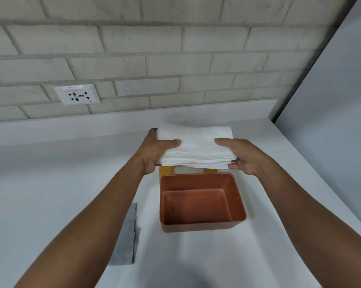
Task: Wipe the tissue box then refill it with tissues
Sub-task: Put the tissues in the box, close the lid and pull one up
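A white counter (50,183) runs along a wall of pale painted bricks (154,48) and ends at the right against a smooth grey-white panel (331,100). A low raised ledge closes the back of the counter where it meets the wall. A white socket plate (77,94) sits in the bricks just above that ledge, to the left.

Near the middle of the counter stands the tissue box (200,204), a reddish-brown tub with its top open and nothing inside. Behind it, touching or just beside its far rim, lies a yellow lid (165,170), mostly hidden.

Above the far edge of the box both hands hold a stack of white tissues (196,146). The left hand (156,154) grips the stack's left end, thumb on top and fingers underneath. The right hand (244,156) grips the right end the same way. The stack is level and clear of the box.

A folded grey cloth (126,235) lies on the counter left of the box, partly under the left forearm.
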Motion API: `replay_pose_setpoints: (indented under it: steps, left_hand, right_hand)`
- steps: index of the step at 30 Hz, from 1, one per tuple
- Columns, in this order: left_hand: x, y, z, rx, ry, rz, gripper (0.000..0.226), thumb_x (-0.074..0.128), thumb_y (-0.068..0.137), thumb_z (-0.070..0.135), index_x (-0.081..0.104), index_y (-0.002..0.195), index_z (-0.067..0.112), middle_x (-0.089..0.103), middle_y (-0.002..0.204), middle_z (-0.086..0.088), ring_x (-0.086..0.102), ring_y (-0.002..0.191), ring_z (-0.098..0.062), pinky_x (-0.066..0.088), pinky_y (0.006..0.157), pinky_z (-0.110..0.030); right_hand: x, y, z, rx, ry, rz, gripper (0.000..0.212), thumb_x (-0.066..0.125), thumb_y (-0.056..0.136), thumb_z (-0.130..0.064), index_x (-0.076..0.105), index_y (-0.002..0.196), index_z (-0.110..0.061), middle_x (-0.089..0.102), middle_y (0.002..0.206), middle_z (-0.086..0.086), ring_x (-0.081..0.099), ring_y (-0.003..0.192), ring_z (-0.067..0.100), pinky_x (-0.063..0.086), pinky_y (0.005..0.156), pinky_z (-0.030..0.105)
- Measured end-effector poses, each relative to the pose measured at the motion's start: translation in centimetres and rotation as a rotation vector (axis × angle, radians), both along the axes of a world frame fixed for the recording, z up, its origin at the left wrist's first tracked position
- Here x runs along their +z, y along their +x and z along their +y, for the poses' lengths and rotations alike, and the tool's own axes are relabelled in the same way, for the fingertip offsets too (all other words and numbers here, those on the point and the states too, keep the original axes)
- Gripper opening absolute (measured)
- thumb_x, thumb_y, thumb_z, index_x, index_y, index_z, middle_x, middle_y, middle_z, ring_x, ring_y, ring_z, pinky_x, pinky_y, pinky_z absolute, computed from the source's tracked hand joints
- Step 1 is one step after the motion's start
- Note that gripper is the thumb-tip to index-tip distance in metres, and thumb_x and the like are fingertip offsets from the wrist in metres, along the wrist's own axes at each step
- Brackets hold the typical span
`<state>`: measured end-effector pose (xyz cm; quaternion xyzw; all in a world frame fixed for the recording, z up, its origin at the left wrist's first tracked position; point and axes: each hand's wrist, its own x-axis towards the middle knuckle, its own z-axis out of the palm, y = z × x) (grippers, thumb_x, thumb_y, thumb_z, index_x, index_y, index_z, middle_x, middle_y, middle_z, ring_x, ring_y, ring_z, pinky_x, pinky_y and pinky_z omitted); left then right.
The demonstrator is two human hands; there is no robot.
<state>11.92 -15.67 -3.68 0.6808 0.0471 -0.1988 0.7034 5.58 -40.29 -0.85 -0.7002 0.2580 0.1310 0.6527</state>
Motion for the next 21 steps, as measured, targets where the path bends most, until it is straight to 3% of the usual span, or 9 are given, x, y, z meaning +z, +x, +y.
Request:
replay_pose_setpoints:
  steps: [3,5,7,10,14,16,18,21]
  left_hand:
    - [0.9,-1.9,0.7,-0.007,0.099,-0.052,0.071,0.091,0.079,0.014,0.046,0.134,0.023,0.069,0.121,-0.003,0.073,0.104,-0.022,0.065,0.079,-0.044]
    - [1.8,-3.4,1.1,-0.067,0.170,-0.077,0.069,0.088,0.082,0.015,0.046,0.135,0.028,0.068,0.118,0.002,0.072,0.099,-0.017,0.063,0.063,-0.033]
    - [2.6,-5.1,1.3,-0.146,0.279,-0.094,0.066,0.087,0.084,0.018,0.046,0.135,0.028,0.067,0.117,0.003,0.071,0.098,-0.017,0.057,0.055,-0.027]
    - [3.0,-7.4,1.4,-0.248,0.435,-0.091,0.070,0.085,0.084,0.020,0.038,0.134,0.029,0.062,0.116,0.000,0.068,0.099,-0.023,0.065,0.068,-0.042]
    - [2.2,-9.3,0.9,-0.396,0.676,-0.151,0.069,0.080,0.084,0.022,0.030,0.128,0.037,0.064,0.108,-0.012,0.071,0.095,-0.034,0.066,0.073,-0.051]
    - [1.7,-9.4,0.4,-0.475,0.874,-0.245,0.061,0.076,0.086,0.024,0.033,0.128,0.034,0.065,0.100,-0.009,0.071,0.086,-0.032,0.065,0.071,-0.045]
    - [0.9,-9.3,-0.2,-0.528,1.064,-0.352,0.057,0.072,0.089,0.027,0.036,0.133,0.029,0.062,0.093,-0.003,0.065,0.080,-0.025,0.055,0.068,-0.038]
    - [0.1,-9.3,-1.0,-0.578,1.259,-0.463,0.055,0.069,0.093,0.028,0.037,0.138,0.026,0.056,0.093,-0.002,0.059,0.084,-0.026,0.045,0.072,-0.036]
  right_hand:
    - [0.1,-1.5,-0.2,0.040,-0.055,-0.018,0.032,0.074,0.085,-0.032,0.069,0.114,-0.018,0.076,0.104,0.001,0.072,0.098,0.021,0.057,0.085,0.037]
    - [0.1,-3.3,-0.3,0.076,-0.099,-0.040,0.029,0.071,0.087,-0.029,0.069,0.115,-0.019,0.077,0.103,-0.001,0.072,0.097,0.020,0.058,0.084,0.036]
    - [0.2,-5.1,-0.6,0.099,-0.149,-0.048,0.025,0.069,0.088,-0.029,0.071,0.111,-0.022,0.077,0.101,-0.002,0.073,0.093,0.017,0.058,0.077,0.033]
    - [0.0,-7.6,-0.9,0.139,-0.214,-0.014,0.019,0.070,0.087,-0.028,0.073,0.104,-0.021,0.078,0.095,-0.001,0.074,0.083,0.015,0.055,0.061,0.026]
    - [-1.1,-9.0,-0.5,0.142,-0.349,0.025,0.022,0.073,0.082,-0.026,0.071,0.101,-0.016,0.076,0.094,0.004,0.073,0.086,0.023,0.060,0.068,0.035]
    - [-2.0,-8.8,0.1,0.153,-0.484,0.045,0.031,0.073,0.075,-0.035,0.069,0.100,-0.016,0.073,0.094,0.004,0.071,0.087,0.024,0.061,0.077,0.042]
    - [-2.6,-8.6,0.8,0.220,-0.703,0.081,0.043,0.069,0.068,-0.047,0.067,0.100,-0.018,0.070,0.093,0.000,0.067,0.088,0.024,0.059,0.080,0.045]
    - [-2.6,-8.3,1.8,0.309,-0.965,0.145,0.044,0.067,0.072,-0.052,0.061,0.100,-0.018,0.065,0.094,-0.002,0.061,0.088,0.024,0.052,0.074,0.037]
